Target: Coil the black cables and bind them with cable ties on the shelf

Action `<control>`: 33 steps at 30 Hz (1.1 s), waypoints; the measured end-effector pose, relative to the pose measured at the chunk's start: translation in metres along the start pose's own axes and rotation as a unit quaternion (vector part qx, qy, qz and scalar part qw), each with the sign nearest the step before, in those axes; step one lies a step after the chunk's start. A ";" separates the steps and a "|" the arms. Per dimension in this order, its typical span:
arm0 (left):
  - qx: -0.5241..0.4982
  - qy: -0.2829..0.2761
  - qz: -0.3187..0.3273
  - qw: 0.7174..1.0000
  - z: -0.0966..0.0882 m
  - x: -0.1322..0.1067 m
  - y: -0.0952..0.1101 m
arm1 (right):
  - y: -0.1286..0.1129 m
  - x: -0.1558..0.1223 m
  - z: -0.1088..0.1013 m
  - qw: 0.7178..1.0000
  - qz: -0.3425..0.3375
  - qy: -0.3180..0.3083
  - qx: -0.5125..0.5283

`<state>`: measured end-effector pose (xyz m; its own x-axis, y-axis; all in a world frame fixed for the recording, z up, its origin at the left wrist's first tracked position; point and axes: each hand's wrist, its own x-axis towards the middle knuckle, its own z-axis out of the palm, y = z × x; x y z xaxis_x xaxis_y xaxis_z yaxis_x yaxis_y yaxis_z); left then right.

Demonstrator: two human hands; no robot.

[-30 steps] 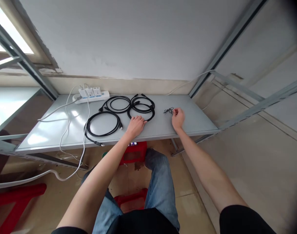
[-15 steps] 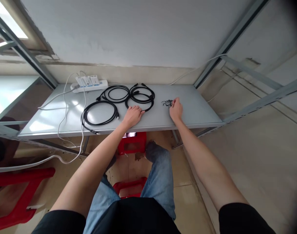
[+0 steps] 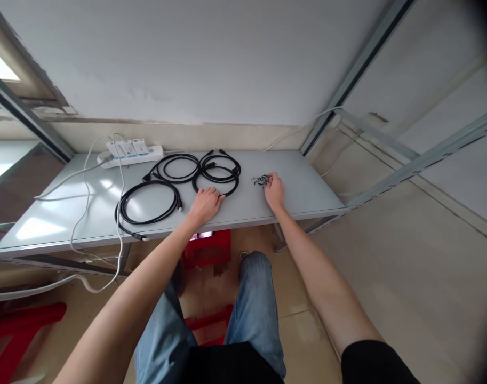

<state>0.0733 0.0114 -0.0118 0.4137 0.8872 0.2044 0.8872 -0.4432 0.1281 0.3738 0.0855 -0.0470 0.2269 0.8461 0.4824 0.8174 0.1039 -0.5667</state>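
Note:
On the grey shelf top, my left hand (image 3: 205,205) is closed over the front edge of a coiled black cable (image 3: 237,180). Its fingers lie together on the cable. Farther right, my right hand (image 3: 274,192) has its fingertips pinched at the edge of a small pile of short black ties (image 3: 261,181), which look like twist ties. What lies between those fingertips is hidden. Two more coiled black cables lie to the left: one near the back (image 3: 181,168), and a larger one (image 3: 148,202) closer to the front edge.
A white power strip (image 3: 133,157) with several plugs stands at the back left. Loose white cords (image 3: 120,213) hang over the front edge. Metal uprights (image 3: 327,120) frame the shelf (image 3: 307,194). Red stools (image 3: 208,249) are beneath and in front of it.
The camera view has shifted, so the whole shelf appears lower and farther left. Both hands keep about the same places, at the coil and at the pile.

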 end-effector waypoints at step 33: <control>0.017 -0.023 0.097 0.995 -0.012 -0.004 -0.009 | -0.111 -0.050 0.009 0.958 -0.091 -0.206 0.177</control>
<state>0.0609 0.0108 -0.0016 0.5861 0.7904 0.1781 0.7956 -0.6030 0.0580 0.2672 0.0361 -0.0140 -0.1899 0.9239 0.3323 0.5770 0.3788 -0.7236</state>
